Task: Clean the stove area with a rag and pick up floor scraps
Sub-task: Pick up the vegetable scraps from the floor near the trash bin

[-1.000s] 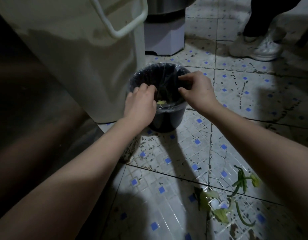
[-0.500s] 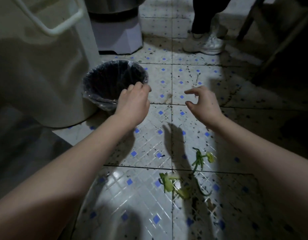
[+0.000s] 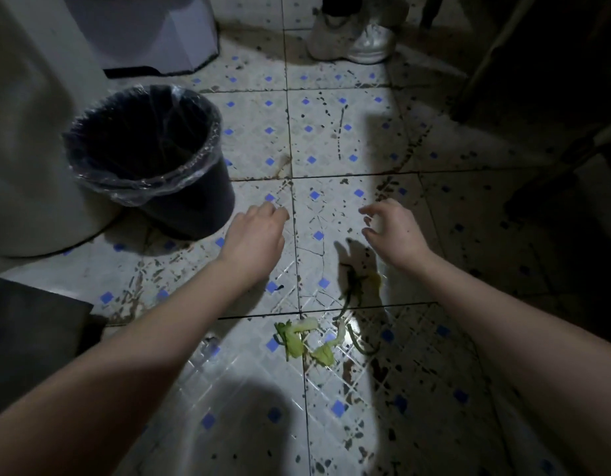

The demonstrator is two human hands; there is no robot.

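Note:
Green vegetable scraps (image 3: 306,343) lie on the tiled floor near the middle, with a darker stringy piece (image 3: 353,286) just beyond them. A black trash bin (image 3: 153,159) lined with clear plastic stands at the upper left. My left hand (image 3: 254,237) hovers over the floor to the right of the bin, fingers loosely curled, holding nothing. Above the stringy scrap is my right hand (image 3: 393,231), fingers spread and bent, empty.
A large white container (image 3: 22,132) stands left of the bin, a white appliance base (image 3: 153,32) behind it. Another person's white shoes (image 3: 352,39) are at the top. Dark furniture legs (image 3: 486,63) fill the upper right. The floor tiles (image 3: 331,139) are stained.
Both hands have left the bin's rim and moved right and toward me, down over the floor scraps. The view has shifted right, so the bin now sits further left.

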